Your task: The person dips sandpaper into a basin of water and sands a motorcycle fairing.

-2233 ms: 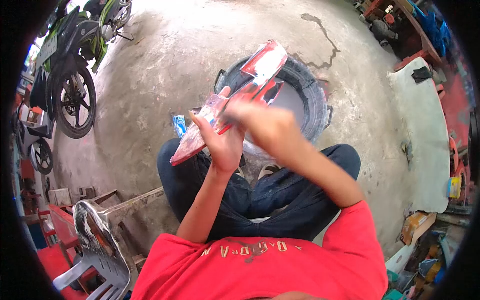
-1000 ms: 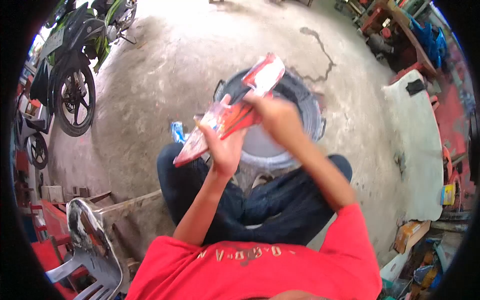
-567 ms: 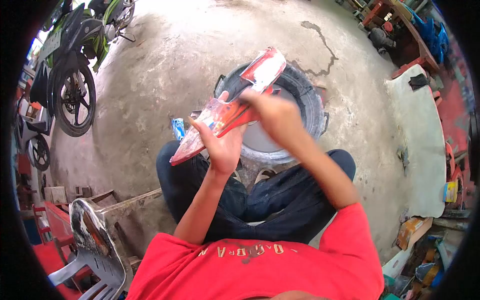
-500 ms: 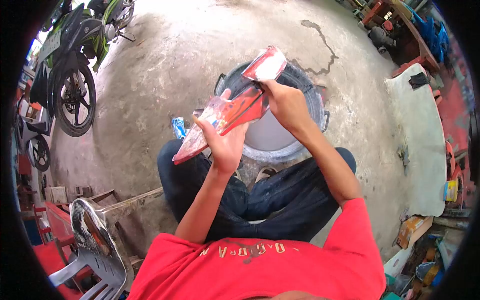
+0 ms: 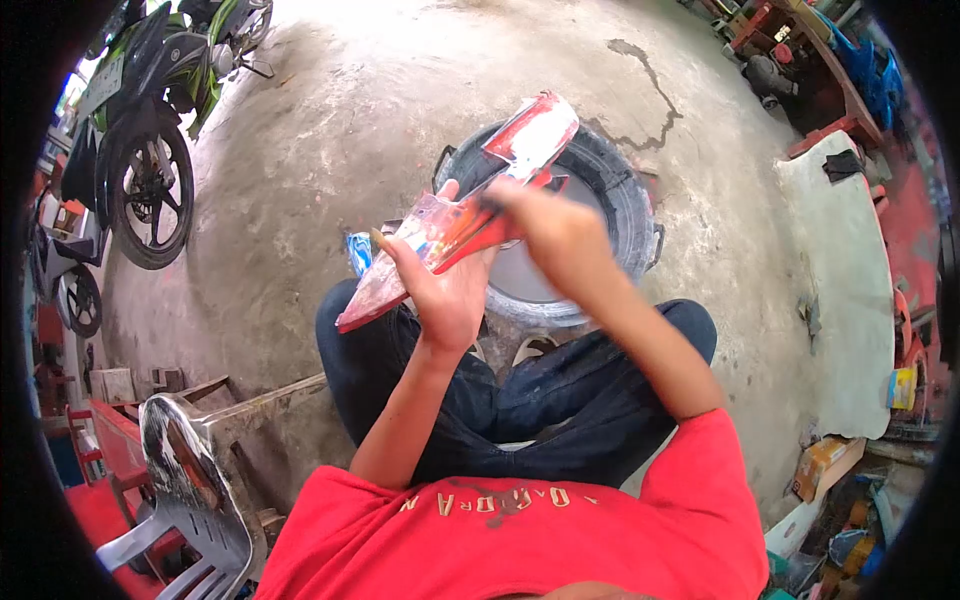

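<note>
My left hand (image 5: 445,290) supports a long red and white panel (image 5: 385,285) from below, its thumb along the near edge. The panel lies slanted, its pointed end over my left knee and its wide end above a round dark tub (image 5: 630,205). Greyish liquid (image 5: 525,275) shows inside the tub. My right hand (image 5: 555,230), blurred, is closed round a small dark piece (image 5: 490,202) pressed against the middle of the panel. What the dark piece is I cannot make out.
A blue and white packet (image 5: 359,252) is on the floor left of the tub. Motorcycles (image 5: 150,190) stand at the upper left, a grey plastic chair (image 5: 195,500) at the lower left. Along the right are a pale panel (image 5: 845,290) and a cardboard box (image 5: 825,465).
My right hand has rubbed back and forth along the panel; since half a second ago it has moved down and left from near the wide end. My left hand keeps its hold.
</note>
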`<move>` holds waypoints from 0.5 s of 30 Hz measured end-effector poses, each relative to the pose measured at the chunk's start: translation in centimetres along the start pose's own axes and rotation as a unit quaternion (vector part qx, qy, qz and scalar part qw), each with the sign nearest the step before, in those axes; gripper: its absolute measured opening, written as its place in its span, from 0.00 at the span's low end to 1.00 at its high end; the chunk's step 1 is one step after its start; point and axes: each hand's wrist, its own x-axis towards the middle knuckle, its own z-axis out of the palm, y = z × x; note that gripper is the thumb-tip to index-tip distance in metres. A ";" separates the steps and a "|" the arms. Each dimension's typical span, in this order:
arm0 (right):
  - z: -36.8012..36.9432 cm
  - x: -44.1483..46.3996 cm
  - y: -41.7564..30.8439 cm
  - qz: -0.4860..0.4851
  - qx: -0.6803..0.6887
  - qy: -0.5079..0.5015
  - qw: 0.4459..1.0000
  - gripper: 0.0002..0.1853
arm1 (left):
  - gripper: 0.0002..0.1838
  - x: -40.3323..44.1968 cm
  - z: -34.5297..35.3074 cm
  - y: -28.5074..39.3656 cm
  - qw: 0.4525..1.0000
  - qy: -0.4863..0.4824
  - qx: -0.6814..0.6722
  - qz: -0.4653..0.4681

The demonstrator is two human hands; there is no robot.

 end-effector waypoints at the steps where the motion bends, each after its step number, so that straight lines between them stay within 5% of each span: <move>1: -0.9 0.9 1.7 0.106 -0.031 -0.089 0.990 0.18 | 0.58 0.0 0.2 -0.1 1.000 -0.001 -0.011 -0.001; 2: -1.0 1.2 2.6 0.160 -0.033 -0.119 0.979 0.18 | 0.58 -0.2 0.3 -0.2 1.000 -0.001 -0.024 -0.006; 5: -0.5 -0.1 -2.5 -0.058 -0.008 0.030 0.998 0.18 | 0.58 0.6 0.4 0.2 1.000 -0.013 0.008 0.005; 8: -0.3 -0.1 -1.8 -0.019 -0.004 0.014 1.000 0.17 | 0.58 -0.2 -0.1 0.2 1.000 0.011 -0.013 -0.011; 10: -0.3 0.9 2.0 0.115 -0.033 -0.043 0.992 0.16 | 0.58 -0.1 0.4 -0.2 0.999 0.021 -0.049 -0.003; 15: -1.1 0.1 -5.3 -0.055 0.052 0.055 0.996 0.18 | 0.58 -0.3 -0.3 0.5 0.995 -0.018 0.100 0.007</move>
